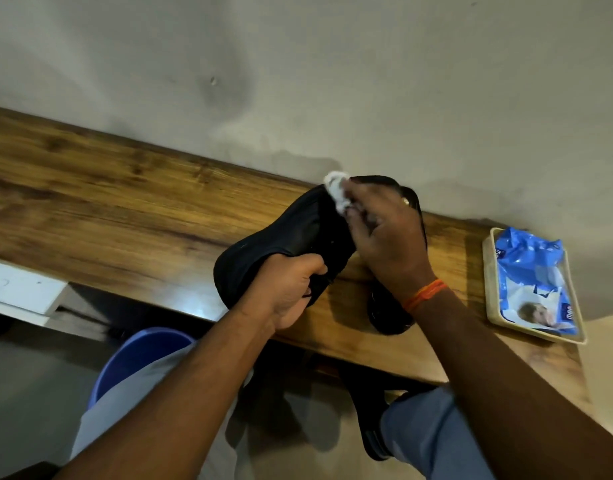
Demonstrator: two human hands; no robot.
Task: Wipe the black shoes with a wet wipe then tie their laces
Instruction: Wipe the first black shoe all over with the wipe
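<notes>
The left hand (291, 289) grips one black shoe (281, 244) above the wooden table (125, 202). The right hand (384, 233) pinches a crumpled wet wipe (338, 192) against its heel. The second shoe (388, 313) lies under the right wrist.

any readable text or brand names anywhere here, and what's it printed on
"mee": white letters, seen rotated, on the near end of the blue wet wipe pack in the cream tray; my best reading.
Small mark at the pack's far end: too blurred to read.
Black shoes, wooden shelf: no text visible.
</notes>
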